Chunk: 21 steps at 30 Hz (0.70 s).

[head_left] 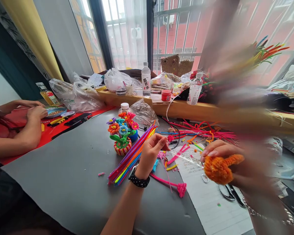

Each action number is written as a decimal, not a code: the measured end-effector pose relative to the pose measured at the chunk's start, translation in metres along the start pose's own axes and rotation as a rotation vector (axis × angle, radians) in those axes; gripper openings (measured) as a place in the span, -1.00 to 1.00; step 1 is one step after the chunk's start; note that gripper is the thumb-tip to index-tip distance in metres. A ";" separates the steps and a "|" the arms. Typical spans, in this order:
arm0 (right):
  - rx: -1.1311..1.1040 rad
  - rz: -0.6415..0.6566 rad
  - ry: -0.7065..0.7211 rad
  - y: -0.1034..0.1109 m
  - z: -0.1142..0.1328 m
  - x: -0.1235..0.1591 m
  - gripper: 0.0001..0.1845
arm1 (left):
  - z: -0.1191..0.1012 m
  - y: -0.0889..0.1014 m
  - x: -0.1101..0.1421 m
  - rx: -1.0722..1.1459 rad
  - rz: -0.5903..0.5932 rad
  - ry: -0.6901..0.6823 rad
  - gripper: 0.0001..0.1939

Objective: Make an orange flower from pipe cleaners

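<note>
My right hand (217, 148) holds a fuzzy orange pipe-cleaner piece (217, 170), rounded with a short stub. Thumb and fingertips of my left hand (150, 153) are pinched on a thin clear strand (186, 157) that stretches toward the right hand. Beside my left hand lies a bundle of coloured pipe cleaners (131, 160). Below my hands are a written sheet of paper (198, 195), scissors (231, 195) partly covered by the right hand, and a pink pipe-cleaner piece (181, 189) on a stem.
A pot of pipe-cleaner flowers (122, 148) stands behind the bundle. Loose pipe cleaners (201, 129) spread along the wooden ledge (205, 112), which bears bottles and bags. At left, another person's hands (36, 111) work over a red mat. A blurred shape crosses the right side.
</note>
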State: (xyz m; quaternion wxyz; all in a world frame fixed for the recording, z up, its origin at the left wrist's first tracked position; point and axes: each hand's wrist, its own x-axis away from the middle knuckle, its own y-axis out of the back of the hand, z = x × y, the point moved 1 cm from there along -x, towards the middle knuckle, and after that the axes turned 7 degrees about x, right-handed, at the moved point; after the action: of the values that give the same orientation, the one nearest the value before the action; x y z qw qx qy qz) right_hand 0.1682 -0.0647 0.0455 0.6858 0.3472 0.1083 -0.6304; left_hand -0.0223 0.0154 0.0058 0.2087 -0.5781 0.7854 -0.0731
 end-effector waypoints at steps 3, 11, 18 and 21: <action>-0.025 -0.043 -0.051 -0.001 0.000 0.002 -0.80 | 0.001 0.000 -0.001 -0.041 0.022 -0.018 -0.76; -0.138 -0.045 0.074 0.002 0.000 0.001 -0.81 | 0.010 0.001 -0.004 -0.569 0.036 -0.050 -0.66; -0.160 -0.073 0.044 0.006 -0.006 0.005 -0.80 | 0.021 0.004 -0.004 -0.999 0.039 -0.022 -0.61; -0.066 -0.072 0.054 0.007 -0.003 0.001 -0.79 | 0.028 0.006 -0.004 -1.066 0.095 0.046 -0.77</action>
State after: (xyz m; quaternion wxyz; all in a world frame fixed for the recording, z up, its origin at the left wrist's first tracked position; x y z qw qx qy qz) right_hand 0.1762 -0.0639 0.0447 0.6709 0.3370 0.1599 -0.6410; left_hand -0.0153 0.0243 -0.0208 -0.1281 -0.5659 0.7433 0.3330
